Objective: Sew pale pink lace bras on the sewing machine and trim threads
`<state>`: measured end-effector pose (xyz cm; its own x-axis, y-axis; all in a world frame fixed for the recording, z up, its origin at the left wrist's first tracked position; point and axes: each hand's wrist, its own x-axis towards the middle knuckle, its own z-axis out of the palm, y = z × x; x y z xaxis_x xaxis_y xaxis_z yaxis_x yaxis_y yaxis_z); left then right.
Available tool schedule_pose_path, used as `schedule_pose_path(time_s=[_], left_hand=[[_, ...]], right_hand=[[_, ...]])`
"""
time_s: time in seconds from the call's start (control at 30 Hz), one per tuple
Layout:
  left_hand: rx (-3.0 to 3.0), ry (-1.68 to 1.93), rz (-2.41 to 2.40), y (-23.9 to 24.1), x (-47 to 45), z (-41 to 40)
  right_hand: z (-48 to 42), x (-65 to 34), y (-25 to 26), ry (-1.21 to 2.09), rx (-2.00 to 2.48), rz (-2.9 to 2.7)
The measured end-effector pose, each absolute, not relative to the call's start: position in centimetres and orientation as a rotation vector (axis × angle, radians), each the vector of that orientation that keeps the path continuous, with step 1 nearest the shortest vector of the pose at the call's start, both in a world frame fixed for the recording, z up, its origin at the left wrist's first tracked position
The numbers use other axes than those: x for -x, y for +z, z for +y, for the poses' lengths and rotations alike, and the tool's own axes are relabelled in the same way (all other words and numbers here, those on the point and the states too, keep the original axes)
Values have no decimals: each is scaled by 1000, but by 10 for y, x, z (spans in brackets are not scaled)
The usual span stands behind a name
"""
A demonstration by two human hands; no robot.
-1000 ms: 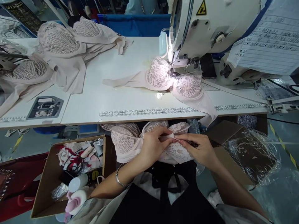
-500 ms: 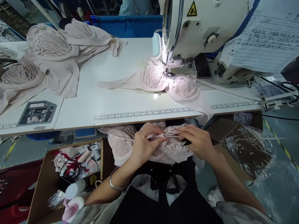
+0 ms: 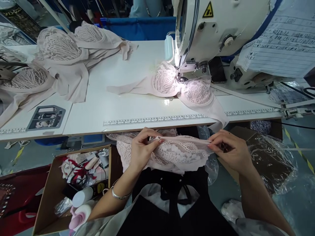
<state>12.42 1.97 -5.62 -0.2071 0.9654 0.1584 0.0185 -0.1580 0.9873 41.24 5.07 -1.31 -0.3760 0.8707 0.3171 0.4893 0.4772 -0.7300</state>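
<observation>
A pale pink lace bra [image 3: 183, 152] lies across my lap, its upper edge stretched straight between my two hands. My left hand [image 3: 144, 149] pinches that edge between thumb and fingers near the middle of my body. Farther right, my right hand [image 3: 230, 149] pinches the other end of the same edge. Above them on the table, a second lace bra [image 3: 198, 93] sits with its middle at the needle of the sewing machine [image 3: 194, 42], under a bright lamp. One of its side bands hangs over the table's front edge.
More bras [image 3: 61, 52] are heaped on the table's left. A ruler strip [image 3: 152, 120] runs along the front edge. Below left stands a cardboard box [image 3: 46, 193] of bottles and scraps; a plastic-wrapped carton [image 3: 265, 157] is at lower right. Handwritten sheets [image 3: 283, 46] hang at right.
My right hand has moved right and my left hand slightly left, drawing the bunched bra edge out into a straight line. The bra at the machine stays in place.
</observation>
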Motion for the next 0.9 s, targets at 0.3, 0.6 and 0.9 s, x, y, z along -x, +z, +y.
schedule_pose_path(time_s=[0.3, 0.6, 0.9], left_hand=[[-1217, 1531, 1312, -61, -126, 21], [-1129, 1590, 1175, -59, -136, 22], [-1494, 1042, 778, -3, -131, 30]], right_hand=[[47, -400, -20, 651, 1403, -1845], [69, -417, 5, 938, 1236, -1887], [78, -419, 62, 1209, 951, -2053]])
